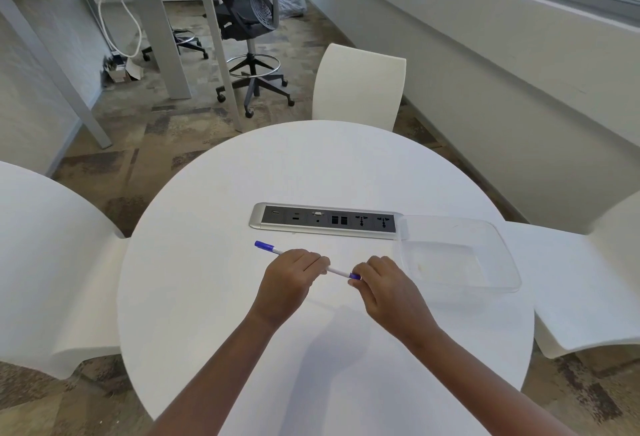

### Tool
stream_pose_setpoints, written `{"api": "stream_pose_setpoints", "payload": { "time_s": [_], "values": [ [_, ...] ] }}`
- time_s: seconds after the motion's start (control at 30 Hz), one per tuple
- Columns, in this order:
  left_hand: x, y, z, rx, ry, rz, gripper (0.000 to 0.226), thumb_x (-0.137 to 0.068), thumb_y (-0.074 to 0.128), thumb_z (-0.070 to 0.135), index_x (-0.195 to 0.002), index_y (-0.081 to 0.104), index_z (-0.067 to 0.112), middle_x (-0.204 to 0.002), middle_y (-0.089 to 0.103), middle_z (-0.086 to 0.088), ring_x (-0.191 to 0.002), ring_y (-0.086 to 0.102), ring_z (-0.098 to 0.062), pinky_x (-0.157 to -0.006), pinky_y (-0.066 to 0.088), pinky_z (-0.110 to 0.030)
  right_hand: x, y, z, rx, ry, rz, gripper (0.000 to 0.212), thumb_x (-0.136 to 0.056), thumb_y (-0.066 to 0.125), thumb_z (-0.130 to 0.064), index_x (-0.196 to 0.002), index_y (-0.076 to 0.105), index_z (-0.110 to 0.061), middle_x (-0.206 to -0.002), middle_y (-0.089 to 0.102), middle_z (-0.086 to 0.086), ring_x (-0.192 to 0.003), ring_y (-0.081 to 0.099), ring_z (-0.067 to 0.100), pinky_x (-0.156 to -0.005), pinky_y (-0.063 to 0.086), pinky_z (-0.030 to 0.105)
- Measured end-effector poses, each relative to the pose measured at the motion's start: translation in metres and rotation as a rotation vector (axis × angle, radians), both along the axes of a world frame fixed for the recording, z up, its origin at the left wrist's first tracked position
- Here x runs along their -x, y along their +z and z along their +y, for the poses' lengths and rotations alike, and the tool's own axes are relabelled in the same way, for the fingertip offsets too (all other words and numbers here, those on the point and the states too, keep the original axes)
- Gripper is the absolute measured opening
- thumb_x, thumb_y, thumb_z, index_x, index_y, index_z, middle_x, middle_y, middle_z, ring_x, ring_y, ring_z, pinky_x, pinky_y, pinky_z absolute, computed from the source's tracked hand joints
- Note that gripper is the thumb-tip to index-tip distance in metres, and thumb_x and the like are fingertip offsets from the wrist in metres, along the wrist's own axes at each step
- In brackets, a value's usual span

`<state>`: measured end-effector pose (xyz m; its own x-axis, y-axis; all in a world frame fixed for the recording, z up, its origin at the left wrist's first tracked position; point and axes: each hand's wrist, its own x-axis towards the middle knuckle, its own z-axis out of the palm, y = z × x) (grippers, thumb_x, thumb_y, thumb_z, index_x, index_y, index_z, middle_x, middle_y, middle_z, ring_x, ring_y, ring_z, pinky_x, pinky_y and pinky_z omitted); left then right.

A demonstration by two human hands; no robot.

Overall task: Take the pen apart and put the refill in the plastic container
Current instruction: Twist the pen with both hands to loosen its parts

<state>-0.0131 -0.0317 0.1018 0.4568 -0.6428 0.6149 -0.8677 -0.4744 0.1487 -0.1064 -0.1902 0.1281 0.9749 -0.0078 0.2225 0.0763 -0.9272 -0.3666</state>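
A white pen (337,271) with a blue cap at its left end and a blue tip piece at its right end is held over the round white table (214,314). My left hand (291,274) is wrapped around the pen's barrel. My right hand (379,281) pinches the blue end piece at the right. The capped end sticks out to the upper left of my left hand. A clear plastic container (460,255) sits on the table just right of my right hand, with nothing visible inside.
A grey power and data socket strip (325,221) is set into the table behind the hands. White chairs stand at the left (52,262), far side (360,85) and right (588,279). A black office chair (252,20) and another desk are further back.
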Motion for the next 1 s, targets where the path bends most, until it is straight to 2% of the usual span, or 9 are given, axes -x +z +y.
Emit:
{"api": "stream_pose_setpoints", "payload": {
  "time_s": [0.2, 0.33, 0.43, 0.5, 0.57, 0.7, 0.77, 0.87, 1.0],
  "values": [
    [0.003, 0.001, -0.001, 0.009, -0.002, 0.012, 0.022, -0.058, 0.081, -0.007, -0.070, 0.072, 0.010, -0.062, 0.068, 0.001, -0.053, 0.062, -0.019, -0.047, 0.049, -0.021, -0.006, 0.000, 0.000, -0.315, -0.115, 0.160, 0.021, -0.091, 0.050, -0.015, -0.078, 0.063, -0.005, -0.069, 0.049, 0.001, -0.070, 0.042, 0.017, -0.063, 0.034, 0.030],
    [0.004, 0.001, -0.002, 0.000, -0.002, -0.001, 0.023, -0.059, 0.080, -0.008, -0.069, 0.071, 0.010, -0.061, 0.067, 0.002, -0.052, 0.060, -0.019, -0.047, 0.047, -0.021, -0.010, 0.006, -0.003, -0.815, -0.244, 0.392, 0.040, -0.092, 0.046, -0.015, -0.052, 0.051, -0.017, -0.051, 0.043, -0.003, -0.047, 0.039, 0.009, -0.047, 0.030, 0.019],
    [0.004, 0.000, -0.002, -0.005, -0.002, 0.003, 0.023, -0.059, 0.079, -0.009, -0.069, 0.071, 0.011, -0.061, 0.066, 0.002, -0.052, 0.060, -0.019, -0.047, 0.046, -0.021, -0.013, 0.005, -0.004, -1.309, -0.374, 0.625, 0.042, -0.094, 0.042, -0.019, -0.053, 0.048, -0.014, -0.039, 0.039, -0.007, -0.039, 0.031, 0.006, -0.040, 0.025, 0.015],
    [0.005, -0.001, -0.002, -0.012, -0.006, 0.004, 0.024, -0.059, 0.078, -0.010, -0.068, 0.071, 0.011, -0.061, 0.066, 0.002, -0.052, 0.060, -0.019, -0.047, 0.046, -0.021, -0.013, 0.003, -0.004, -1.435, -0.404, 0.688, 0.043, -0.094, 0.040, -0.022, -0.053, 0.048, -0.014, -0.038, 0.038, -0.008, -0.040, 0.029, 0.008, -0.043, 0.025, 0.018],
    [0.005, -0.002, -0.002, -0.012, -0.008, 0.008, 0.023, -0.059, 0.079, -0.009, -0.068, 0.071, 0.010, -0.061, 0.067, 0.002, -0.052, 0.060, -0.019, -0.047, 0.046, -0.021, -0.011, 0.002, -0.002, -1.222, -0.374, 0.601, 0.045, -0.096, 0.040, -0.023, -0.053, 0.052, -0.014, -0.042, 0.042, -0.005, -0.042, 0.034, 0.009, -0.046, 0.029, 0.019],
    [0.003, -0.003, -0.002, -0.001, -0.012, 0.022, 0.021, -0.059, 0.081, -0.006, -0.070, 0.072, 0.010, -0.063, 0.069, 0.001, -0.053, 0.063, -0.019, -0.048, 0.049, -0.021, -0.003, -0.002, 0.002, -0.361, -0.150, 0.217, 0.015, -0.089, 0.054, -0.025, -0.081, 0.057, -0.013, -0.071, 0.054, 0.001, -0.068, 0.047, 0.015, -0.064, 0.039, 0.027],
    [0.002, -0.002, -0.002, -0.004, -0.020, 0.018, 0.021, -0.057, 0.083, -0.004, -0.070, 0.073, 0.009, -0.063, 0.070, 0.000, -0.054, 0.064, -0.019, -0.048, 0.051, -0.021, -0.002, -0.004, 0.003, -0.131, -0.063, 0.094, 0.014, -0.084, 0.062, -0.020, -0.084, 0.058, -0.006, -0.077, 0.059, 0.007, -0.074, 0.051, 0.023, -0.063, 0.044, 0.034],
    [0.002, -0.003, -0.001, -0.003, -0.024, 0.018, 0.022, -0.057, 0.083, -0.005, -0.070, 0.073, 0.009, -0.063, 0.070, 0.000, -0.054, 0.064, -0.019, -0.048, 0.051, -0.021, -0.002, -0.002, 0.002, -0.036, 0.001, -0.011, 0.014, -0.075, 0.071, -0.008, -0.070, 0.060, -0.001, -0.064, 0.060, 0.013, -0.059, 0.055, 0.031, -0.048, 0.046, 0.035],
    [0.003, -0.003, -0.001, 0.009, -0.019, 0.025, 0.022, -0.059, 0.081, -0.007, -0.072, 0.072, 0.008, -0.063, 0.069, 0.000, -0.053, 0.063, -0.020, -0.046, 0.050, -0.023, -0.007, -0.001, 0.002, -0.139, -0.052, 0.086, 0.017, -0.087, 0.057, -0.015, -0.081, 0.062, 0.000, -0.073, 0.057, 0.010, -0.073, 0.049, 0.024, -0.065, 0.039, 0.033]
  ]
}}
